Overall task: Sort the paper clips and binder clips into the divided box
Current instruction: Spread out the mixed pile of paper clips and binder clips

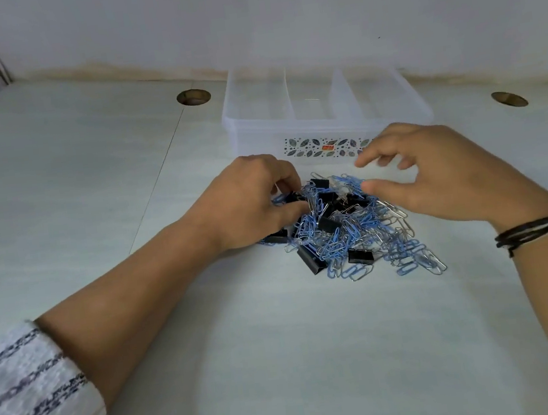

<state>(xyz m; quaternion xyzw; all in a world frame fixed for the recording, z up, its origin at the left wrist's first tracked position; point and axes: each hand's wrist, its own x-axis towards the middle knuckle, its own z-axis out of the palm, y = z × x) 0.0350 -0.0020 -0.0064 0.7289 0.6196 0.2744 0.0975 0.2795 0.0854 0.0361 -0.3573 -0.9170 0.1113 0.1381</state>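
A tangled pile of blue and silver paper clips mixed with several black binder clips lies on the table in front of me. Behind it stands a clear plastic divided box with three compartments that look empty. My left hand rests on the pile's left edge, fingers curled around a black binder clip among blue clips. My right hand hovers over the pile's right side, thumb and forefinger apart with nothing between them.
The pale table has two round cable holes, one left of the box and one at the right. A white wall runs close behind the box. A dark cord bracelet circles my right wrist.
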